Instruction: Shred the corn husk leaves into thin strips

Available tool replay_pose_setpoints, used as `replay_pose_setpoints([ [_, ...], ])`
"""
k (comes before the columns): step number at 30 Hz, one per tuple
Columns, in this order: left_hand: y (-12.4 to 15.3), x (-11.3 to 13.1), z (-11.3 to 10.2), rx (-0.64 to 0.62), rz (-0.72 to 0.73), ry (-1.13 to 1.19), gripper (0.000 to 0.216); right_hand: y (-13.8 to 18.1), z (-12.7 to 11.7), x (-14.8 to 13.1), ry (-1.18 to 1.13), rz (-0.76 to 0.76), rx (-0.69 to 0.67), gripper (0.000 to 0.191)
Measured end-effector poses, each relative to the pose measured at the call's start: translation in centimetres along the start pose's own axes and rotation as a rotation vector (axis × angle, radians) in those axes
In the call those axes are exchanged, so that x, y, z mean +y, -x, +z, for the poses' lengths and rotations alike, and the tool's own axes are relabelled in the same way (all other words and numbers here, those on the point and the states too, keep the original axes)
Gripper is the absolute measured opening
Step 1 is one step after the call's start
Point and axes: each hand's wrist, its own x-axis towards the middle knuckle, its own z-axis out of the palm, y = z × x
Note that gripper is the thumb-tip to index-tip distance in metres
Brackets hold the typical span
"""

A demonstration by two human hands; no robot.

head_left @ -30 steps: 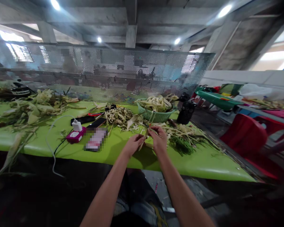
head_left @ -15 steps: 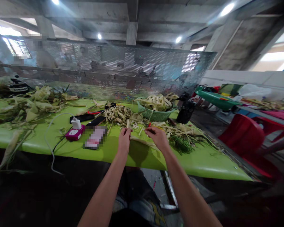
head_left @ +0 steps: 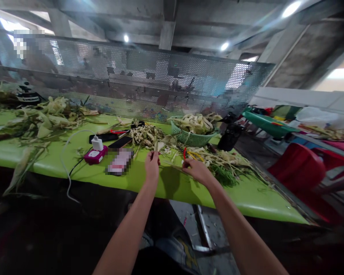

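Above a green bench [head_left: 130, 182], in front of the basket [head_left: 192, 138], I see a person's left hand [head_left: 151, 164], fingers clamped on a husk strip [head_left: 156, 145]. The right hand [head_left: 199, 170], also before the basket, has its fingers bunched at the end of a second strip [head_left: 173, 165]; I cannot tell if they grip it. Scraps [head_left: 145, 135] lie left of the basket, a bottle [head_left: 228, 139] to its right, a mesh screen [head_left: 143, 82] behind.

A white charger [head_left: 97, 144] sits plugged into a purple socket [head_left: 96, 159].
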Motion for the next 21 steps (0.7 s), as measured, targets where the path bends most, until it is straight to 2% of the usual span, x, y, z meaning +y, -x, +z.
replay_pose_setpoints([
  [4, 0.1, -0.1, 0.2, -0.055, 0.039, -0.022, 0.02, -0.1, -1.8, -0.6, 0.101, -0.045, 0.035, 0.013],
  [7, 0.1, -0.4, 0.6, -0.166, 0.049, -0.035, 0.016, -0.2, -3.1, -1.9, 0.183, -0.095, 0.057, 0.011],
  [13, 0.7, -1.0, 1.1, -0.381, -0.037, -0.05, 0.027, -1.1, -5.1, -5.1, 0.281, -0.223, 0.119, 0.007],
  [17, 0.9, -1.1, 1.2, -0.425, -0.106, -0.056, 0.032, -1.9, -5.6, -6.2, 0.33, -0.298, 0.181, 0.012],
  [21, 0.8, -1.1, 1.5, -0.401, -0.148, -0.014, 0.035, -2.5, -5.7, -7.0, 0.367, -0.348, 0.244, 0.013],
])
